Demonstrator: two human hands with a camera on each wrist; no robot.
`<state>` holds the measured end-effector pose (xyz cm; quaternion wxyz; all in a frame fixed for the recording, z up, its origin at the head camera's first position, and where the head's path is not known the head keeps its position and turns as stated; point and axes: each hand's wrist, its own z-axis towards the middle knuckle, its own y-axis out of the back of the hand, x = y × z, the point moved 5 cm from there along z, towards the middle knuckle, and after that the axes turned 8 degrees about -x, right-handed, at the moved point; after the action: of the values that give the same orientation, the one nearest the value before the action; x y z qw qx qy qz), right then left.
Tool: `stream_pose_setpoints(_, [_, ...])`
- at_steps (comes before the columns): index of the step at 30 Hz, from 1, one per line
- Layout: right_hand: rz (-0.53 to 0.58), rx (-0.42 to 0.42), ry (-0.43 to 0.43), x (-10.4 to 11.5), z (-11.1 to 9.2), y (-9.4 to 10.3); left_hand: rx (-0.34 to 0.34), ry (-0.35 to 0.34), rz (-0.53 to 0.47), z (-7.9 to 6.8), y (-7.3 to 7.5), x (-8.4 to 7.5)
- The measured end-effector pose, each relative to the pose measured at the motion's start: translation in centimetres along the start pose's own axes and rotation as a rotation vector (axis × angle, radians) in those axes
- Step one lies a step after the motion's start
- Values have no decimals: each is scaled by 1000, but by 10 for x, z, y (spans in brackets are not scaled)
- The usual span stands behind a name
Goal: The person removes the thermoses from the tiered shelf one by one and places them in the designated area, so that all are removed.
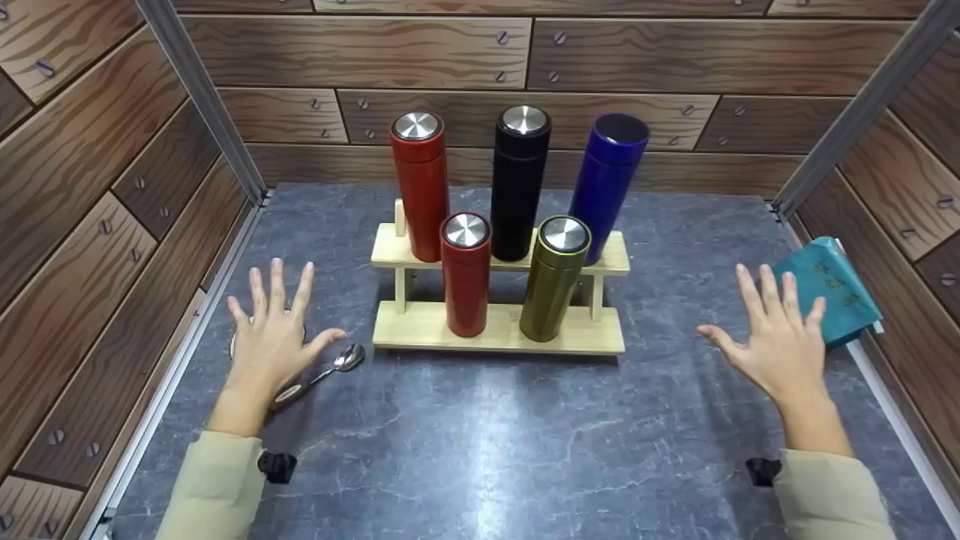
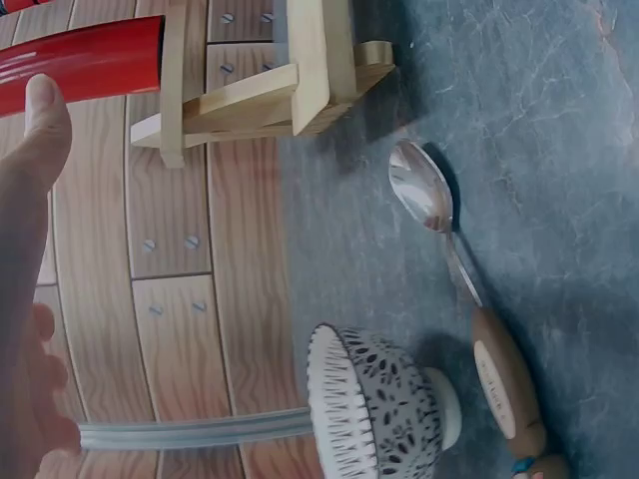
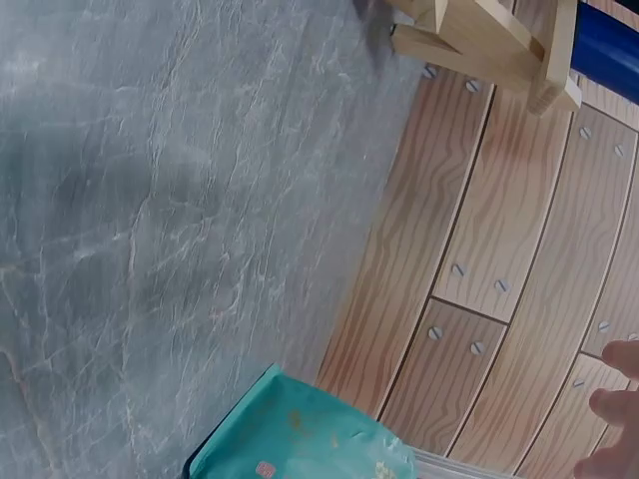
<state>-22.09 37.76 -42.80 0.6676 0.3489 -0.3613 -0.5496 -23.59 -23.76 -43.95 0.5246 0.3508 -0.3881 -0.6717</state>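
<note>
Two bare hands are held out on either side of a two-tier wooden rack (image 1: 504, 327), set on a grey marbled tabletop (image 1: 480, 431). The left hand (image 1: 271, 349) is stretched out, palm down, its fingers straight and fanned. Beneath it, a white bowl (image 2: 404, 404) with a dark leaf pattern is mostly hidden in the head view; in the left wrist view it is seen standing upright. Beside the bowl is laid a spoon (image 2: 497, 349), its metal end pointed towards the rack. The right hand (image 1: 784, 349) is spread in the same way, and a teal packet (image 1: 832, 289) placed at the table's right edge is partly covered by its outer fingers in the head view. Five bottles are carried by the rack: on the upper tier, a tall red bottle (image 1: 421, 195), a black bottle (image 1: 519, 191) and a blue bottle (image 1: 609, 180); on the lower, a shorter red bottle (image 1: 466, 294) and an olive-green bottle (image 1: 551, 300). The scene is enclosed by wood-patterned walls (image 1: 420, 49).
</note>
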Motion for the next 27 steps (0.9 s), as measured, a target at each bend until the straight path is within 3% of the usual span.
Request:
stream_pose_setpoints(11, [99,-80,21,16,7,-5,26,139,-184,-4,-18,1])
stream_pose_setpoints(20, [249,-199,20,33,18,-8,73,293,-415,0,-39,-13])
stream_pose_setpoints(27, [326,-296,68,51,34,-8,65,326,-498,2,-51,-24])
